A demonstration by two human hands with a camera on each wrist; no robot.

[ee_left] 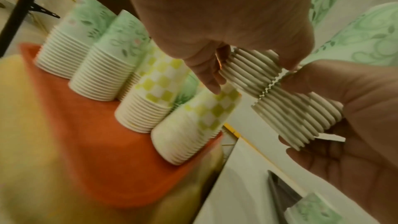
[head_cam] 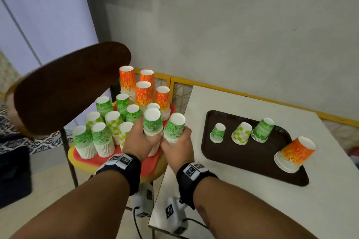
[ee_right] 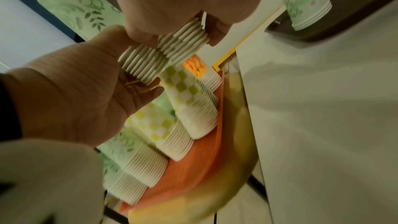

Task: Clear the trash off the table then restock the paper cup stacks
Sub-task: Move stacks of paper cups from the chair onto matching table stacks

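My left hand (head_cam: 142, 140) grips a stack of upside-down green floral paper cups (head_cam: 152, 122). Right beside it, my right hand (head_cam: 177, 146) grips a second green floral stack (head_cam: 174, 127), tilted slightly right. The rims of both stacks touch above the red tray (head_cam: 85, 159) on a yellow stool, which is crowded with several green, checked and orange cup stacks (head_cam: 103, 139). In the left wrist view my left fingers (ee_left: 206, 74) curl round ribbed rims (ee_left: 247, 69). In the right wrist view my right hand (ee_right: 183, 6) holds its stack's rims (ee_right: 185, 40).
On the white table (head_cam: 242, 190) at right lies a brown tray (head_cam: 242, 159) with short stacks: green floral (head_cam: 217, 133), checked (head_cam: 241, 133), green floral (head_cam: 262, 129), and a tilted orange one (head_cam: 295, 153) at its right edge. A dark round chair back (head_cam: 68, 83) stands at left.
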